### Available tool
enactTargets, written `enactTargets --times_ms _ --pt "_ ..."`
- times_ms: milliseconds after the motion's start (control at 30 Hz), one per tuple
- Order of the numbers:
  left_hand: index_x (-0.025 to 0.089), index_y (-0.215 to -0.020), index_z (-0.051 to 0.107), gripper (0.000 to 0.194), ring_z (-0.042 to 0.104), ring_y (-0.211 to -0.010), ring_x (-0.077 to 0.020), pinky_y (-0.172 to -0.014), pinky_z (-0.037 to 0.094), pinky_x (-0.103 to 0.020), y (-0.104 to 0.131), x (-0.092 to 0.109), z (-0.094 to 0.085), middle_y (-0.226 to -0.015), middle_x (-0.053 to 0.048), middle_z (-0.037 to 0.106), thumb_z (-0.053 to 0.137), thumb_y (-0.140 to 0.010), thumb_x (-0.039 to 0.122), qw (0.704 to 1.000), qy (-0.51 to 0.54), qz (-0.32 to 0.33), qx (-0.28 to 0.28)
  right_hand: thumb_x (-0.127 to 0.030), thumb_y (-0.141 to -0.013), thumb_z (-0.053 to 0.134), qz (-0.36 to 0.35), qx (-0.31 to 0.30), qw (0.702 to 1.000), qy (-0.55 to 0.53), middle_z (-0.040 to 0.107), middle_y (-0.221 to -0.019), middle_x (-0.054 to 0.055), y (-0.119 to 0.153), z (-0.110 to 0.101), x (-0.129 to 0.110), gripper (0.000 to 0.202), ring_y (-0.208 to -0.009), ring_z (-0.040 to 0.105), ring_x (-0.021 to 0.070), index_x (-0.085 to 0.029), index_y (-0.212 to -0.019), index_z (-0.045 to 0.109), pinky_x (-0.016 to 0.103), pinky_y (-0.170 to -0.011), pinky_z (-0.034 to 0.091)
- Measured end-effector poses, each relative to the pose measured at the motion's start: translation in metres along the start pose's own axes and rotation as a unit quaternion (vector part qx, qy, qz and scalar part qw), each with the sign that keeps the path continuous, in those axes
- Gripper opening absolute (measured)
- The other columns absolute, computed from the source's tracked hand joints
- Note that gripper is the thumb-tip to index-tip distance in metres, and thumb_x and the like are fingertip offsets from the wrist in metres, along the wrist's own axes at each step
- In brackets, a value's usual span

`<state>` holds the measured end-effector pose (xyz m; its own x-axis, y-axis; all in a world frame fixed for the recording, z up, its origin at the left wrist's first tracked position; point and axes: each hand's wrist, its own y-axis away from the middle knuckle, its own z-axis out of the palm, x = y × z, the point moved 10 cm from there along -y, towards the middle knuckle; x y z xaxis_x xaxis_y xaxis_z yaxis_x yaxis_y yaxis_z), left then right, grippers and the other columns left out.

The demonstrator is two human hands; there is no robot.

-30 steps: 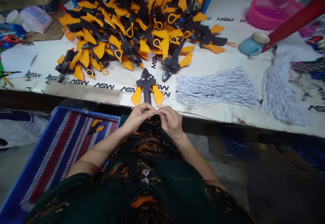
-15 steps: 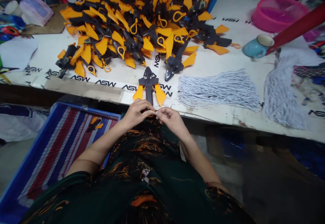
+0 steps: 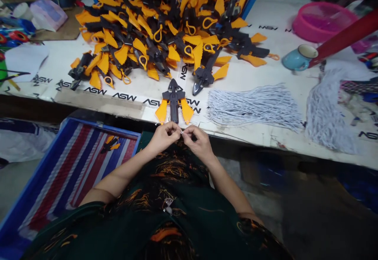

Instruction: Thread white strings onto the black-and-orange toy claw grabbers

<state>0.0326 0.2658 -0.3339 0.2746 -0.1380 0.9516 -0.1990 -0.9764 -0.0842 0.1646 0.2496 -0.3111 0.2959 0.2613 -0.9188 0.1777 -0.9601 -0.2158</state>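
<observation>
My left hand (image 3: 165, 136) and my right hand (image 3: 198, 141) meet fingertip to fingertip just off the table's front edge. Both are pinched on a small whitish thing between them, too small to make out; it may be the end of a string. Just beyond them a black toy piece with two orange wings (image 3: 174, 102) lies on the table, its dark pointed tip facing away from me. To the right lies a flat bundle of pale strings (image 3: 254, 106). A similar black and orange piece (image 3: 204, 75) rests behind, at the pile's edge.
A large pile of black and orange pieces (image 3: 121, 53) covers the back of the table (image 3: 295, 8). At right are a blue mug (image 3: 295, 60), a pink basket (image 3: 304, 26), a red bar (image 3: 345, 35) and more strings (image 3: 327, 114). A striped tray (image 3: 59, 165) stands low at left.
My hands have shifted slightly, with fingers more curled and the black toy piece less covered. The small thing between my fingertips now shows whitish. The view has moved a little.
</observation>
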Motion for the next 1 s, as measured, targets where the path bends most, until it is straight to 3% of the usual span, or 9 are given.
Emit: enactTargets --times_ms 100,200,267,400,567,700,833,933,1000 --pt "0.019 -0.083 0.068 0.013 0.062 -0.067 -0.0132 -0.065 0.046 -0.025 0.002 0.016 -0.008 -0.075 -0.001 0.070 0.060 -0.089 0.028 0.993 -0.059 0.097 0.024 -0.038 -0.089 0.058 0.075 -0.006 0.997 -0.036 0.057 -0.067 -0.002 0.001 0.004 0.015 0.018 -0.059 0.049 0.0120 -0.022 -0.080 0.059 0.026 -0.060 0.042" --pt "0.020 -0.090 0.069 0.013 0.067 -0.080 -0.0165 -0.075 0.047 -0.030 0.010 0.039 -0.008 -0.085 -0.005 0.074 0.058 -0.094 0.027 0.963 -0.147 0.226 0.007 -0.044 -0.089 0.060 0.124 -0.038 0.989 -0.074 0.052 -0.064 -0.004 0.002 0.012 0.023 0.024 -0.058 0.045 0.0114 -0.022 -0.081 0.058 0.025 -0.057 0.038" --pt "0.020 -0.089 0.067 0.013 0.066 -0.078 -0.0168 -0.076 0.047 -0.031 0.013 0.045 -0.007 -0.084 -0.005 0.073 0.057 -0.095 0.026 0.950 -0.182 0.253 -0.009 -0.048 -0.088 0.061 0.137 -0.064 0.982 -0.110 0.052 -0.067 -0.004 0.003 0.017 0.023 0.027 -0.059 0.045 0.0110 -0.021 -0.083 0.058 0.025 -0.057 0.038" --pt "0.019 -0.087 0.060 0.014 0.061 -0.073 -0.0149 -0.071 0.047 -0.028 0.010 0.036 -0.009 -0.081 -0.003 0.066 0.055 -0.094 0.029 0.977 -0.111 0.181 -0.029 -0.053 -0.087 0.063 0.121 -0.080 0.979 -0.142 0.055 -0.075 -0.002 0.004 0.022 0.019 0.032 -0.064 0.047 0.0109 -0.021 -0.087 0.059 0.025 -0.061 0.038" --pt "0.019 -0.089 0.053 0.023 0.055 -0.061 -0.0098 -0.059 0.044 -0.023 0.006 0.012 -0.001 -0.078 0.001 0.058 0.054 -0.095 0.042 0.996 0.029 0.052 -0.062 -0.059 -0.086 0.064 0.141 -0.037 0.983 -0.112 0.044 -0.062 -0.006 0.005 0.018 0.028 0.039 -0.055 0.035 0.0093 -0.022 -0.078 0.055 0.024 -0.053 0.028" --pt "0.020 -0.092 0.053 0.020 0.059 -0.069 -0.0120 -0.067 0.047 -0.025 0.004 0.014 -0.007 -0.083 0.000 0.060 0.050 -0.098 0.039 0.995 -0.038 0.075 -0.053 -0.062 -0.083 0.065 0.159 -0.039 0.974 -0.156 0.048 -0.064 -0.006 0.006 0.017 0.032 0.041 -0.054 0.042 0.0097 -0.022 -0.082 0.055 0.024 -0.053 0.033" --pt "0.019 -0.103 0.058 0.014 0.063 -0.092 -0.0201 -0.081 0.047 -0.033 0.007 0.037 0.000 -0.100 -0.008 0.068 0.049 -0.099 0.029 0.941 -0.230 0.230 -0.087 -0.060 -0.084 0.065 0.175 -0.034 0.973 -0.147 0.044 -0.059 -0.007 0.006 0.017 0.033 0.039 -0.051 0.038 0.0096 -0.022 -0.078 0.054 0.025 -0.051 0.029" --pt "0.019 -0.096 0.059 0.017 0.062 -0.083 -0.0200 -0.075 0.043 -0.033 0.012 0.046 0.010 -0.093 -0.008 0.069 0.043 -0.101 0.022 0.881 -0.331 0.322 -0.108 -0.056 -0.086 0.063 0.164 -0.030 0.975 -0.147 0.046 -0.062 -0.006 0.006 0.018 0.028 0.036 -0.055 0.040 0.0100 -0.022 -0.078 0.054 0.025 -0.053 0.031" --pt "0.019 -0.091 0.059 0.021 0.061 -0.076 -0.0187 -0.071 0.040 -0.033 0.015 0.051 0.007 -0.086 -0.006 0.069 0.041 -0.101 0.020 0.862 -0.350 0.354 -0.099 -0.053 -0.087 0.062 0.154 -0.027 0.979 -0.132 0.049 -0.064 -0.004 0.006 0.016 0.024 0.034 -0.057 0.042 0.0104 -0.021 -0.077 0.054 0.025 -0.055 0.033"
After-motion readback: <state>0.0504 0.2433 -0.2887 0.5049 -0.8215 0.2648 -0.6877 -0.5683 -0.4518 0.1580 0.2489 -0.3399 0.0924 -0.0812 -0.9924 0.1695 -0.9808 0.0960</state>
